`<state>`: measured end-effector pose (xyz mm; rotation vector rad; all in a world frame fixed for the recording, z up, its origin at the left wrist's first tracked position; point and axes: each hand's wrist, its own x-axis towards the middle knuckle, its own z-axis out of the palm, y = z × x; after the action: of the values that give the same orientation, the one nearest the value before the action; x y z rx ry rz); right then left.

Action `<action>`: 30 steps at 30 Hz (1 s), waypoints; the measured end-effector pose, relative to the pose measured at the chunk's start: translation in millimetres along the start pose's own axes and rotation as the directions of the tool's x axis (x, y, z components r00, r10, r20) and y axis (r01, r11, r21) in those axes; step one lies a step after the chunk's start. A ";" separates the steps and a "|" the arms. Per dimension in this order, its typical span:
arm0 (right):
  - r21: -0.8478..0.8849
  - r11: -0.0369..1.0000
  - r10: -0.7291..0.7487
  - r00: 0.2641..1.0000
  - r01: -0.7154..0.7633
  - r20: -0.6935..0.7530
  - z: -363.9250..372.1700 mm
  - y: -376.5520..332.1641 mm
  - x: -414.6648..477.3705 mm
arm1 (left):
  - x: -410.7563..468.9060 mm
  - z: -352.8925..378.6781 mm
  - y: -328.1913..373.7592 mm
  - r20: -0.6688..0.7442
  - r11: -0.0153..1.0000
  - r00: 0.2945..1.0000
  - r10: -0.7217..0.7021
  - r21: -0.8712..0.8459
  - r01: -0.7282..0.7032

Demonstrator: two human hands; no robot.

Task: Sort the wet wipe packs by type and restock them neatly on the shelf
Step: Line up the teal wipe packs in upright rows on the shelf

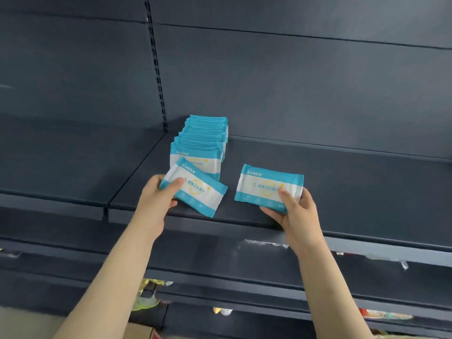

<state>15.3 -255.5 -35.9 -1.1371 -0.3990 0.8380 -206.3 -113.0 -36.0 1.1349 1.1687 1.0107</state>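
Nearest us, our left hand point(156, 194) reaches up and grips a teal-and-white rectangular plastic wet wipe pack point(199, 190) by its left end, thumb on the front. The pack is tilted, just in front of the standing row of matching teal-and-white packs point(203, 140), which runs back toward the rear panel of the dark grey metal shelf point(354, 182). Our right hand point(297, 211) holds a second teal-and-white wet wipe pack point(265, 184) at its lower right corner, thumb on its face, right of the row and apart from the first pack. We cannot tell whether either pack touches the shelf.
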 end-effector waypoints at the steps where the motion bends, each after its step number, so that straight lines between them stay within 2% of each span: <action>1: 0.016 1.000 -0.002 1.000 0.002 0.012 2.2 0.6 7.3 | 6.3 0.8 0.5 -0.003 1.000 1.000 0.003 0.007 -0.003; 6: 0.089 0.995 0.041 0.998 -0.045 0.036 11.3 5.5 32.4 | 27.9 2.0 3.4 0.081 0.997 0.995 0.052 -0.061 -0.047; 9: 0.113 0.991 0.061 0.997 -0.066 0.047 10.8 5.4 38.3 | 38.3 2.0 1.8 0.089 0.994 0.993 0.081 0.060 -0.087; 11: 0.115 0.991 0.058 0.996 -0.065 0.060 10.3 5.9 40.4 | 44.9 1.7 1.0 0.065 0.972 0.986 0.151 0.171 -0.160; 14: 0.072 0.996 0.041 0.997 -0.046 0.069 13.4 7.2 41.3 | 55.8 2.9 2.1 0.030 0.856 0.954 0.299 0.434 -0.281; 18: -0.032 0.999 -0.018 0.998 0.020 0.067 25.0 9.1 40.6 | 74.7 -0.5 -2.2 0.053 0.744 0.916 0.397 0.565 -0.356; 20: -0.080 0.995 -0.045 0.996 0.051 0.078 34.3 13.1 39.7 | 82.8 -5.6 -2.8 0.072 0.730 0.916 0.396 0.580 -0.361; 24: -0.120 0.990 -0.062 0.988 0.079 0.140 62.2 28.8 37.3 | 91.2 -19.1 7.0 0.166 0.777 0.929 0.331 0.511 -0.369; 28: -0.292 0.947 -0.096 0.984 0.138 0.153 95.2 48.5 37.5 | 104.3 -41.3 23.8 0.270 0.842 0.935 0.231 0.425 -0.331; 30: -0.400 0.898 -0.143 0.982 0.180 0.122 108.4 58.7 39.5 | 109.0 -51.4 32.1 0.344 0.833 0.913 0.218 0.421 -0.358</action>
<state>-53.9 -147.2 -51.4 -1.4347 -0.7619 0.6751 -243.5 5.4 -22.9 1.8384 1.0543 0.7596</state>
